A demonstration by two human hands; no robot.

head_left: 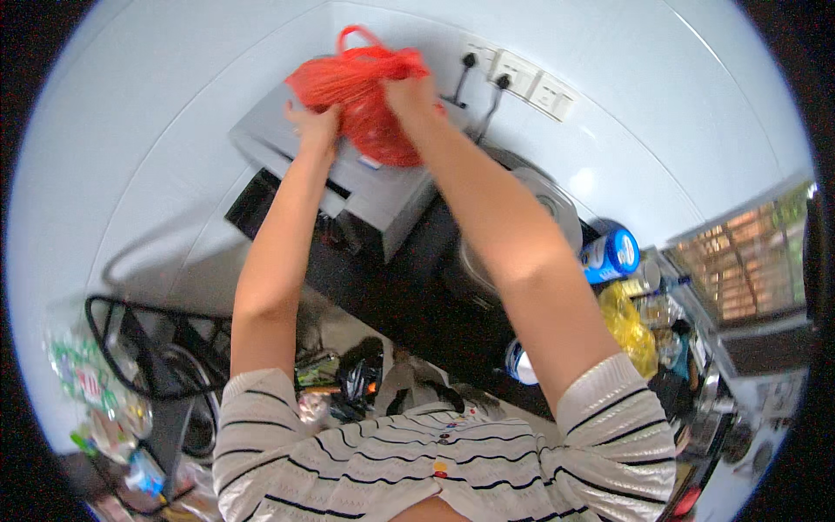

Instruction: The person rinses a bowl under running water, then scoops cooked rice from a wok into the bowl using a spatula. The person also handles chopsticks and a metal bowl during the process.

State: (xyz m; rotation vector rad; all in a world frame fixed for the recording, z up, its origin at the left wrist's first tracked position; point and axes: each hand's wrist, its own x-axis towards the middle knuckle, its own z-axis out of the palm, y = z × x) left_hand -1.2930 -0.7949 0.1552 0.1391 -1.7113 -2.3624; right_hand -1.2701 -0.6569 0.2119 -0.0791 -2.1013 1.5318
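A red plastic bag, bulging with contents I cannot make out, is at the far end of my reach, over the top of a grey box-shaped appliance. My right hand is closed on the upper right part of the bag. At the bag's left side, my left hand pinches its edge, with one finger sticking out to the left. A loop handle of the bag stands up above both hands. Slight blur softens the fingers, and my right forearm covers part of the appliance's right side.
Wall sockets with black plugs are behind the bag. Right of the appliance stand a round grey lidded appliance, a blue tub and a yellow plastic bag. A black-framed chair or rack is at lower left.
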